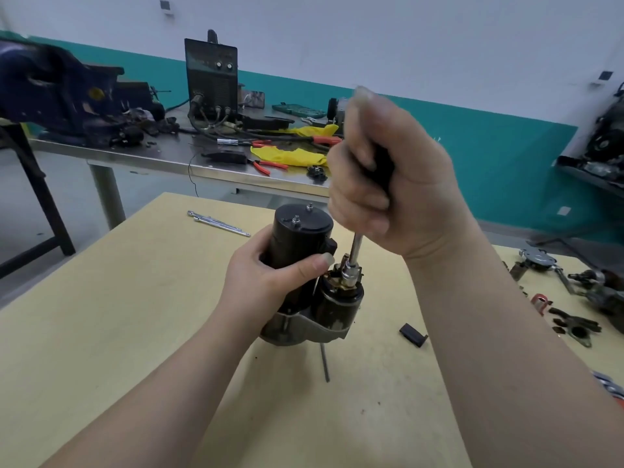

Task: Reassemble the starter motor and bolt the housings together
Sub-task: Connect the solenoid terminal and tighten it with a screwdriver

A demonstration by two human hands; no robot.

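The starter motor (304,275) stands upright on the pale wooden worktop (118,315), its black cylindrical body topped by two small studs, with the shorter solenoid (339,304) beside it on a grey cast housing (317,329). A nut driver (354,255) with a chrome shaft and socket sits vertically on a solenoid terminal.

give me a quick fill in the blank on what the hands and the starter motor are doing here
1. The left hand grips the black body of the ____, which stands upright on the wooden table.
2. The right hand holds a nut driver by its ____ handle.
3. The driver's socket sits on a terminal atop the solenoid, to the ____ of the motor body.

Missing words: starter motor; black; right
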